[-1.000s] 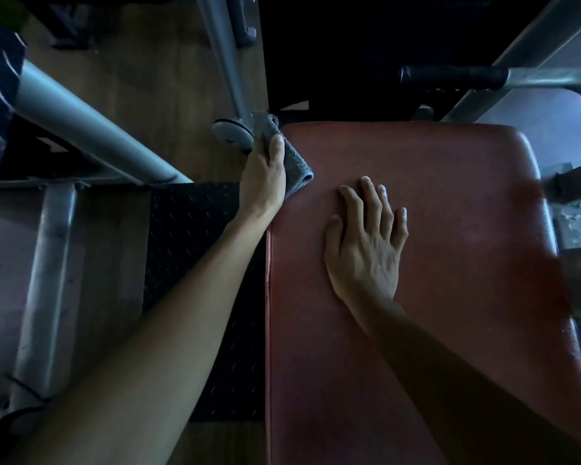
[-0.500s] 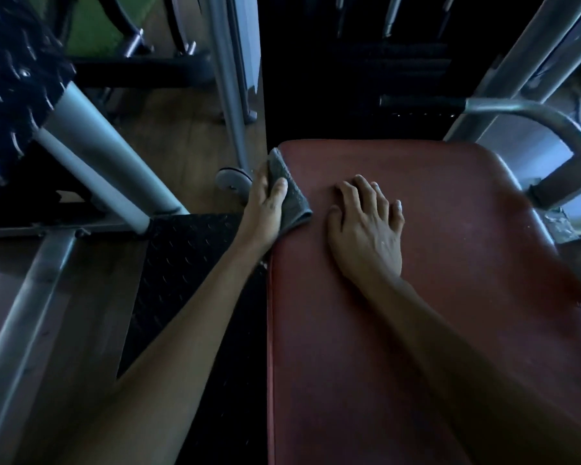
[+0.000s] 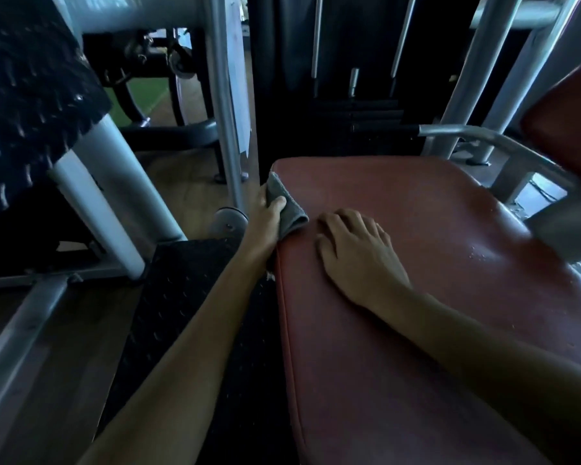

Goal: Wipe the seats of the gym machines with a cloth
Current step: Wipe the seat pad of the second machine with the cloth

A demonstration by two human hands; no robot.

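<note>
A person leans over a red padded seat (image 3: 433, 263) of a gym machine, both bare arms reaching forward. The left hand (image 3: 265, 213) grips a folded grey cloth (image 3: 287, 209), thumb on top and fingers curled under it out of sight, at the seat's far left corner. Part of the cloth lies on the pad; the rest wraps over the edge beneath the thumb. The right hand (image 3: 356, 250) rests palm down on the pad just beside the cloth, fingers loosely spread, holding nothing.

Possible trouble: the cloth could slip off the edge toward the floor. A metal post (image 3: 225, 112) stands just beyond the left fingers, so a quick stroke might knock the knuckles. Droplets (image 3: 480, 255) well to the right could be missed.
</note>
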